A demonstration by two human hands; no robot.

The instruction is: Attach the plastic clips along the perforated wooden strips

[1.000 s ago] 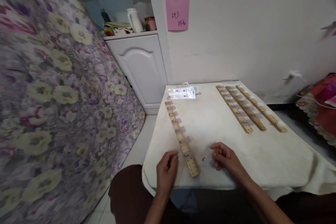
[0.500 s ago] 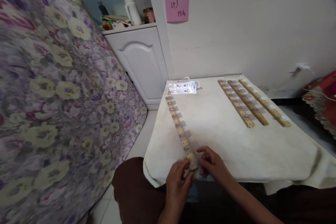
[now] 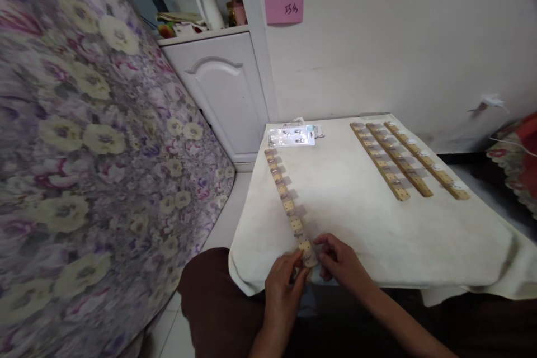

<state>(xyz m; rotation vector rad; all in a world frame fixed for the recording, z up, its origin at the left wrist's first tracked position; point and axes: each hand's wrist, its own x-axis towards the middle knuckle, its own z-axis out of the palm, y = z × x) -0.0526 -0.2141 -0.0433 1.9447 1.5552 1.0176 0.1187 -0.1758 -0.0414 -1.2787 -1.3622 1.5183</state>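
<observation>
A long, narrow wooden strip (image 3: 287, 206) lies slantwise along the left side of the table. Its face carries small dark dots and metal pieces at intervals, with clear tabs sticking out to the right. The thumb and index finger of my left hand (image 3: 284, 279) pinch the near end of this strip at the table's front edge. Just right of that end is my right hand (image 3: 340, 262), its fingers bent but apart and the index finger reaching toward the strip. I see nothing held in it; its fingertips are partly hidden.
Three similar wooden strips (image 3: 381, 163) lie side by side at the table's right. Clear packages with small metal pieces (image 3: 291, 136) rest at the back left. A cream cloth (image 3: 335, 196) covers the table. A floral curtain (image 3: 104, 179) hangs at left beside a white cabinet (image 3: 222, 95).
The view has tilted slightly downward. My left fingers have shifted a little at the strip's near end, where the clear piece now looks flatter. My right hand stays almost in place.
</observation>
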